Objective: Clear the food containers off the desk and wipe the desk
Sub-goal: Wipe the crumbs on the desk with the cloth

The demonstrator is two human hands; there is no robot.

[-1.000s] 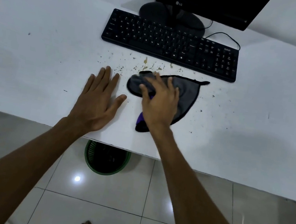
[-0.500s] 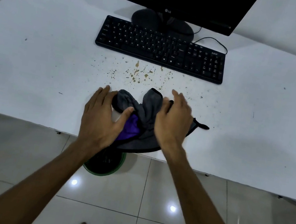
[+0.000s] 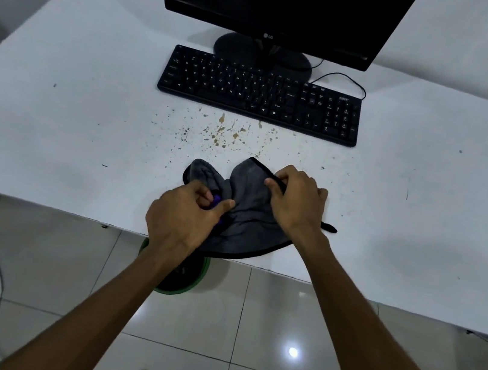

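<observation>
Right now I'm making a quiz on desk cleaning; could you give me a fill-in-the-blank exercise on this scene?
1. Both hands grip the grey ____.
2. The crumbs lie between the cloth and the ____.
3. The bin below the desk has a ____ rim.
4. The left hand and right hand are at the desk's ____ edge.

Missing: cloth; keyboard; green; near

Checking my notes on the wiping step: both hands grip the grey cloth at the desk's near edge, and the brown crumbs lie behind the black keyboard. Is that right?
One detail is off. The head view shows the brown crumbs in front of the black keyboard, between it and the grey cloth. The rest holds: left hand and right hand both grip the cloth at the white desk's near edge.
</observation>
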